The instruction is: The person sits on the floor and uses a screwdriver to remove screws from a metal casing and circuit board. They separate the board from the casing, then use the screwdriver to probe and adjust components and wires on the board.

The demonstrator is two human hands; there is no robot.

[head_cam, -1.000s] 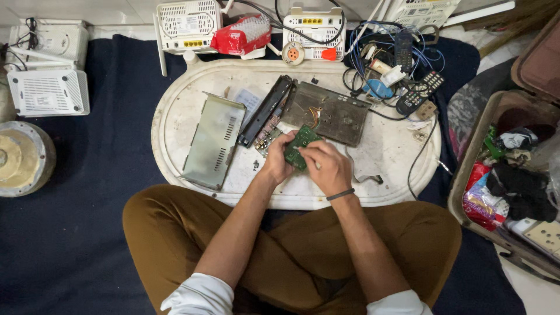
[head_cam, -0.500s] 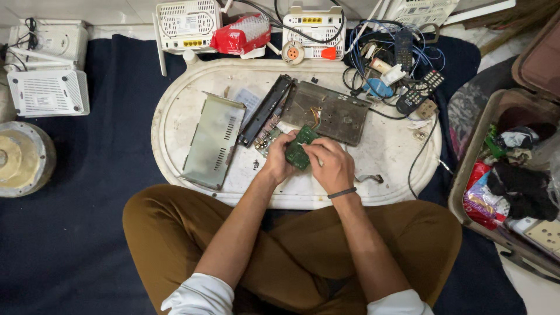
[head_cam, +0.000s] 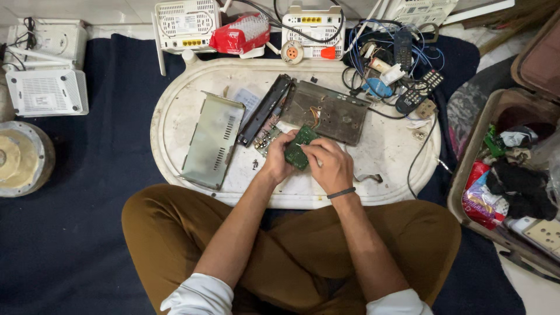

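Observation:
Both of my hands meet over the near middle of a white oval tray table (head_cam: 192,81). My left hand (head_cam: 279,158) grips a small green circuit board (head_cam: 297,149) from its left side. My right hand (head_cam: 328,163), with a dark band on the wrist, rests on the board's right side, its fingers pinched at the board; whether it holds a thin tool I cannot tell. Just beyond the board lie a grey metal chassis (head_cam: 329,111), a black front panel strip (head_cam: 265,109) and another circuit board (head_cam: 267,135) partly under my left hand.
A perforated metal cover (head_cam: 213,140) lies on the tray's left. White routers (head_cam: 46,93) sit left and at the back (head_cam: 185,24). Tangled cables and remotes (head_cam: 402,64) crowd the far right. An open case of clutter (head_cam: 513,175) stands right; a round metal object (head_cam: 20,158) sits left.
My hands have shifted only slightly on the green board; it stays in the same place over the tray. Nothing else has moved.

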